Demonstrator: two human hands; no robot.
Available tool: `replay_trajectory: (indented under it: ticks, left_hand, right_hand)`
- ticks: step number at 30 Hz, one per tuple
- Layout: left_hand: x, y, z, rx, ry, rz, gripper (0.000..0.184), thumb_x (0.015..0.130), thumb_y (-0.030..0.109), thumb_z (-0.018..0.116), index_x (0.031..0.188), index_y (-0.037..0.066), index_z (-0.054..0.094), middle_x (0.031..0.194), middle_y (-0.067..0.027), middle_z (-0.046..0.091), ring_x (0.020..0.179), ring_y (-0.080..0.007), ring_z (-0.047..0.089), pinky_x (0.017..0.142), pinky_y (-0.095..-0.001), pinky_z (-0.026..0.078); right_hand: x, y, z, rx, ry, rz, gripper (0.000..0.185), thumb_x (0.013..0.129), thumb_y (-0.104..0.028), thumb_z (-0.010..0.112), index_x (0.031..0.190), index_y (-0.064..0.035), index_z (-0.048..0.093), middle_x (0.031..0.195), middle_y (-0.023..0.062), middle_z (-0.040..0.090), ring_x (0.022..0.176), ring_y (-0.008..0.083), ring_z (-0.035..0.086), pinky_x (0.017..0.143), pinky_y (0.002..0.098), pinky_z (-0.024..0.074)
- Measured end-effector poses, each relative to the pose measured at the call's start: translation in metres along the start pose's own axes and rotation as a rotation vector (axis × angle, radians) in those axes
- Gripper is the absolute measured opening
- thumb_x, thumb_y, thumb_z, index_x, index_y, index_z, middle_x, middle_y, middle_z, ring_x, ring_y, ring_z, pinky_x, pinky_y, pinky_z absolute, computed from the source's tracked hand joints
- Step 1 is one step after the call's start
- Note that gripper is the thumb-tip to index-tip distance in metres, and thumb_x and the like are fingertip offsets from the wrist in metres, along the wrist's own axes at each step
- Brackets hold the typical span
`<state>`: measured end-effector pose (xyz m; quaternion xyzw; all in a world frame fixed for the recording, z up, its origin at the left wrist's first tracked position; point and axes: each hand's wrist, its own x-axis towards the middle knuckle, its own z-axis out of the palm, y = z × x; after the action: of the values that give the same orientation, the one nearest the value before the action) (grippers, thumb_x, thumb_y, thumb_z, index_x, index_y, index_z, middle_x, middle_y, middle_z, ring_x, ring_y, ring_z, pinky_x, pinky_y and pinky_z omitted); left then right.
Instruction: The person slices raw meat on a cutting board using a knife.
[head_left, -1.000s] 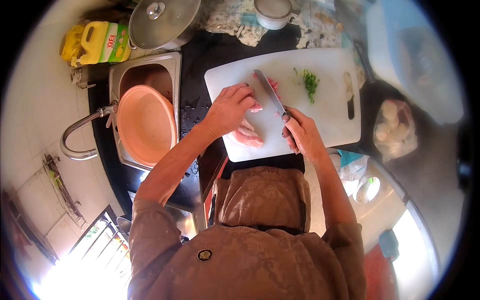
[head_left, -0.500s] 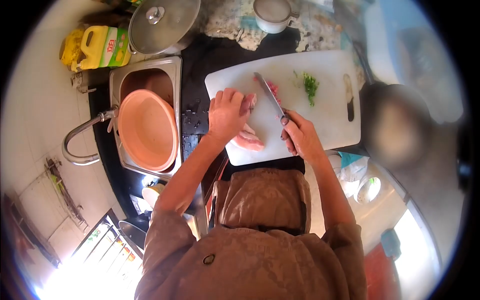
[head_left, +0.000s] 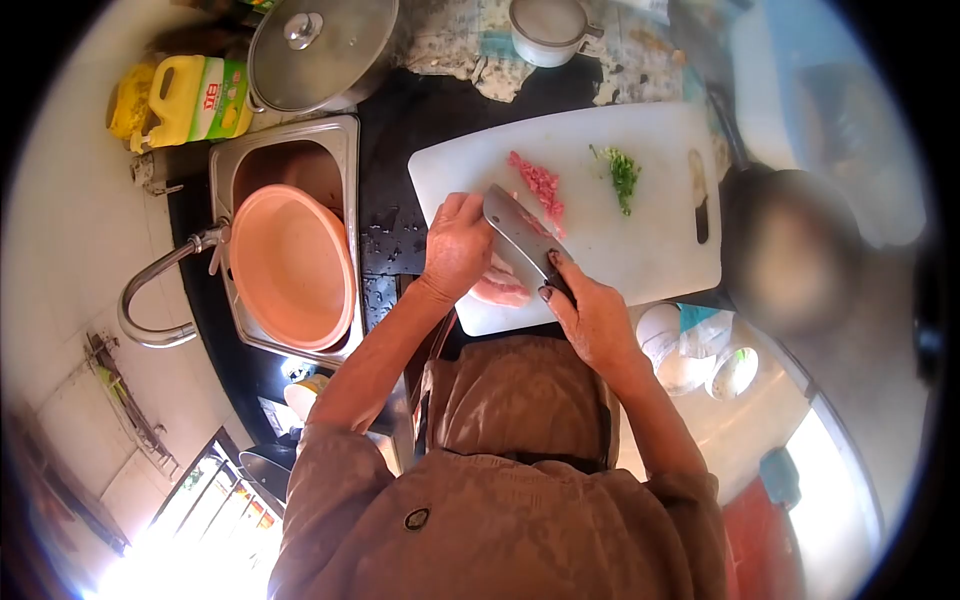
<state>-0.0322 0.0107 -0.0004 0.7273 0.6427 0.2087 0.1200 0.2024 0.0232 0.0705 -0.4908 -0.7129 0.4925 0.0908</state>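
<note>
On the white cutting board (head_left: 640,265), a cleaver (head_left: 522,232) lies tilted flat-side up, its handle in my closed right hand (head_left: 592,310). My left hand (head_left: 458,245) has its fingers curled on a piece of raw meat, mostly hidden by the hand and blade. Below the blade shows a pale pink slab of meat (head_left: 498,287). Chopped red meat (head_left: 537,182) forms a strip just beyond the blade. Farther right sits a small heap of chopped green herbs (head_left: 622,178).
A sink (head_left: 285,140) holding an orange basin (head_left: 292,268) is at the left, with a curved faucet (head_left: 150,285). A lidded pot (head_left: 320,55), yellow oil jug (head_left: 185,95) and small white pot (head_left: 548,35) stand behind. A blurred wok (head_left: 790,235) is at the right.
The cleaver has moved left and toward me and turned flatter, now beside my left hand over the meat. My right hand has come closer to my body. More chopped meat is visible.
</note>
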Motion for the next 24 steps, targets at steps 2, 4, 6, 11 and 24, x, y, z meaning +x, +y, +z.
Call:
replay_trajectory:
  ticks: [2, 4, 6, 11, 24]
  left_hand:
    - [-0.003, 0.0, 0.001, -0.023, 0.018, 0.01, 0.017, 0.069, 0.005, 0.068, 0.085, 0.003, 0.072, 0.105, -0.0088, 0.064, 0.102, -0.0325, 0.06, 0.088, -0.0438, 0.053]
    - [-0.003, 0.0, 0.002, -0.033, 0.039, 0.019, 0.019, 0.067, 0.006, 0.068, 0.086, 0.003, 0.072, 0.105, -0.0088, 0.064, 0.101, -0.0325, 0.061, 0.087, -0.043, 0.054]
    - [-0.005, 0.001, 0.003, -0.023, 0.038, 0.009, 0.02, 0.067, 0.006, 0.068, 0.086, 0.004, 0.072, 0.104, -0.0086, 0.065, 0.101, -0.0324, 0.062, 0.086, -0.0428, 0.054]
    - [-0.005, 0.008, 0.001, -0.028, 0.052, -0.018, 0.022, 0.067, 0.007, 0.067, 0.088, 0.004, 0.073, 0.102, -0.0086, 0.065, 0.102, -0.0324, 0.063, 0.086, -0.0426, 0.055]
    - [-0.013, 0.012, 0.003, -0.018, -0.006, -0.081, 0.028, 0.066, 0.008, 0.07, 0.094, 0.006, 0.075, 0.106, -0.0079, 0.067, 0.106, -0.0331, 0.061, 0.087, -0.0435, 0.054]
  right_hand:
    - [-0.001, -0.008, -0.006, -0.023, -0.073, 0.1, 0.044, 0.1, -0.025, 0.065, 0.137, -0.0039, 0.058, 0.095, 0.0252, 0.071, 0.088, 0.047, 0.068, 0.076, 0.053, 0.0529]
    - [-0.001, -0.003, -0.001, -0.025, -0.03, 0.057, 0.044, 0.099, -0.025, 0.064, 0.137, -0.0042, 0.058, 0.094, 0.0248, 0.071, 0.087, 0.0464, 0.068, 0.076, 0.0536, 0.0527]
    - [0.003, 0.0, 0.008, -0.018, 0.003, 0.017, 0.043, 0.099, -0.024, 0.064, 0.137, -0.0045, 0.058, 0.093, 0.0243, 0.071, 0.086, 0.0457, 0.068, 0.075, 0.0541, 0.0525]
    - [0.046, -0.009, 0.029, -0.024, 0.028, -0.026, 0.041, 0.096, -0.021, 0.062, 0.134, -0.0049, 0.059, 0.089, 0.0241, 0.07, 0.082, 0.0455, 0.068, 0.074, 0.0556, 0.0521]
    - [0.036, -0.012, 0.023, -0.014, -0.016, -0.016, 0.044, 0.097, -0.024, 0.064, 0.136, -0.0031, 0.058, 0.096, 0.0269, 0.071, 0.087, 0.0466, 0.069, 0.077, 0.0542, 0.0536]
